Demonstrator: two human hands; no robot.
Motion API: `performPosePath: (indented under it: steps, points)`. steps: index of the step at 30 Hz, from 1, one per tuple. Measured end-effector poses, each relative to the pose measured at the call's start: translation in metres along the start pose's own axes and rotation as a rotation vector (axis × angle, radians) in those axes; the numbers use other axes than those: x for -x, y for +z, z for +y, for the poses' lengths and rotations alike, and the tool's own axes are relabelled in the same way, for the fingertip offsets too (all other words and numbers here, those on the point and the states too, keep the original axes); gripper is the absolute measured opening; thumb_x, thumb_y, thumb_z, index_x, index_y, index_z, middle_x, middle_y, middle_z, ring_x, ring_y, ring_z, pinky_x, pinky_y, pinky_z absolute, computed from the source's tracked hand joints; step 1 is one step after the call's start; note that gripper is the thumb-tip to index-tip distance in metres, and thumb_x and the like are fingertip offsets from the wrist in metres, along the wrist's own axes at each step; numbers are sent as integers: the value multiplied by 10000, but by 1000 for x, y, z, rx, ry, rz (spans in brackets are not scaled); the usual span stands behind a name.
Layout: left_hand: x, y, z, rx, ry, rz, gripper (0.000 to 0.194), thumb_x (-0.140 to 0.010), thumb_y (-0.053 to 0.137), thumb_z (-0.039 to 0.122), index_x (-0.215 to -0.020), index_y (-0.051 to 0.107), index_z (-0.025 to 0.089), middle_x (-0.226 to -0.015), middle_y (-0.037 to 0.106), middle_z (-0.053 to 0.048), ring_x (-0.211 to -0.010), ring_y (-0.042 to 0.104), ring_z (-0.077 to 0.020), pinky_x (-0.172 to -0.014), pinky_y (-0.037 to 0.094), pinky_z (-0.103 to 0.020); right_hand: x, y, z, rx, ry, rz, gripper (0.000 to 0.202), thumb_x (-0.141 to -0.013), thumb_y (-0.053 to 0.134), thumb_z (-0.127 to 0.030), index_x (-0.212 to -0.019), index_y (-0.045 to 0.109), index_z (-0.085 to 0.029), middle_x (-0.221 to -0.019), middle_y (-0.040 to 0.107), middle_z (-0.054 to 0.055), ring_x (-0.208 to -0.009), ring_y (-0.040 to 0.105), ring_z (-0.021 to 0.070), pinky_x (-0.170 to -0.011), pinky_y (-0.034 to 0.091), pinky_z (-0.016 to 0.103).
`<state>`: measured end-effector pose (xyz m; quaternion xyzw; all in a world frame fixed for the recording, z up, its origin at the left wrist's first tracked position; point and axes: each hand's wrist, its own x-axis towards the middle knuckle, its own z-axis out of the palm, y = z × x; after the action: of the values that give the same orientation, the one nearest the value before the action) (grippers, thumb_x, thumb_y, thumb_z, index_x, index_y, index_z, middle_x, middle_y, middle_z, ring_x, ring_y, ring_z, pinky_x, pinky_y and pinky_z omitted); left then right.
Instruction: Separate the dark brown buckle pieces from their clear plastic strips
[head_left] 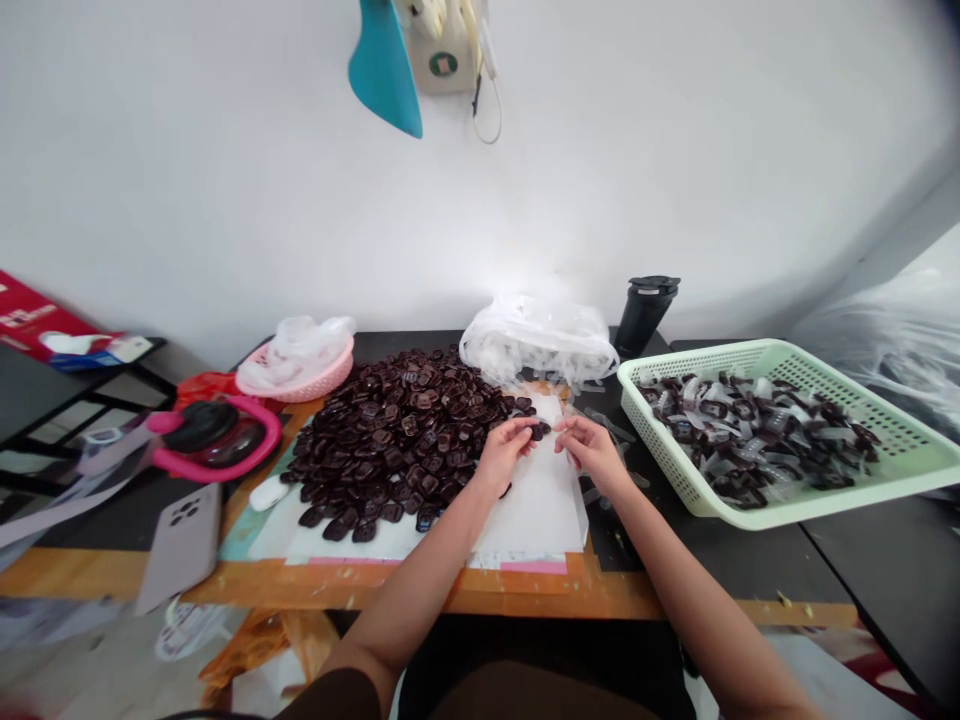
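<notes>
My left hand (506, 452) pinches a small dark brown piece (540, 430) above a white sheet (536, 505). Close on its right, the fingers of my right hand (589, 450) are pinched together; what they hold, if anything, is too small to make out. A big heap of similar dark rounded-square pieces (397, 430) lies left of my hands. Behind them sits a clear plastic bag (536, 335) with small translucent strips spilling from its mouth. A few loose translucent strips (611, 430) lie on the black table beside my right hand.
On the right stands a light green basket (694, 490) of dark pieces with translucent strips. A black tumbler (646, 315) stands behind it. To the left are a pink basket (319, 380) with a plastic bag, a pink-rimmed lidded container (217, 440), a phone (180, 540) and a white mouse-like object (268, 492).
</notes>
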<state>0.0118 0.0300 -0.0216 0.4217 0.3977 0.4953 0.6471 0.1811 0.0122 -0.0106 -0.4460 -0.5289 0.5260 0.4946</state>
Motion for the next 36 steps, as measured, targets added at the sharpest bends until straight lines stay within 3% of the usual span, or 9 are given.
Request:
performPosePath:
  steps: [3, 7, 13, 17, 22, 25, 28, 32, 36]
  points:
    - [1, 1, 1, 94, -15, -34, 200, -736, 659, 231, -913, 687, 142, -799, 664, -42, -627, 564, -87, -571, 395, -197, 1, 2, -2, 104, -66, -3, 188, -797, 595, -354, -817, 606, -167, -556, 522, -45, -439, 415, 77, -421, 329, 201]
    - [4, 4, 2, 179, -54, -24, 127, -732, 646, 174, -847, 684, 139, -772, 670, -44, -679, 608, -113, -599, 431, -204, 4, 5, -2, 245, -133, 0, 255, -827, 586, -402, -723, 597, -169, -629, 567, 1, -550, 524, 116, -504, 428, 223]
    - [3, 4, 6, 261, -112, -9, 280, -753, 674, 212, -1020, 678, 126, -965, 703, -108, -871, 668, -187, -854, 499, -313, -1, 7, 11, 188, -160, -1, 182, -862, 526, -323, -988, 554, -196, -758, 634, 21, -626, 616, 145, -631, 513, 274]
    - [2, 5, 10, 159, -91, 20, 298, -672, 758, 232, -948, 682, 149, -959, 712, -84, -881, 672, -192, -888, 504, -323, -4, 10, 6, 280, -261, 21, 183, -834, 404, -135, -868, 573, -195, -764, 602, 9, -652, 576, 125, -652, 484, 244]
    - [-9, 2, 12, -49, -72, 73, 260, -608, 773, 391, -821, 688, 268, -880, 738, -7, -955, 669, -279, -925, 522, -443, -10, 8, -11, 449, -122, 49, 279, -740, 435, 7, -803, 623, -189, -724, 591, -29, -707, 565, 114, -687, 443, 195]
    - [-22, 1, 9, -157, -68, 17, 228, -637, 722, 493, -812, 681, 353, -892, 737, 91, -1147, 581, -309, -1066, 404, -532, -18, 1, -16, 554, -74, 7, 238, -791, 501, -34, -855, 649, -209, -755, 604, -42, -743, 580, 109, -679, 431, 166]
    - [-24, 1, 7, -177, -89, -47, 306, -639, 710, 525, -922, 680, 411, -998, 713, 142, -1255, 485, -307, -1141, 308, -498, -19, 0, -16, 707, -66, 24, 177, -867, 495, -148, -850, 653, -226, -739, 613, -47, -748, 592, 113, -674, 428, 168]
    - [-24, 0, 3, -176, -95, -13, 528, -545, 774, 547, -1023, 667, 352, -1082, 703, 46, -1226, 506, -345, -1007, 486, -472, -15, 4, -15, 840, -80, 144, 186, -901, 497, -362, -931, 627, -232, -754, 647, -33, -702, 616, 131, -610, 418, 189]
    - [-25, 0, 2, -141, -72, 9, 530, -524, 808, 508, -986, 682, 281, -1104, 693, -8, -1213, 524, -323, -860, 585, -324, -11, 7, -15, 899, -60, 152, 253, -899, 484, -415, -1078, 547, -247, -798, 679, -17, -725, 654, 168, -606, 421, 218]
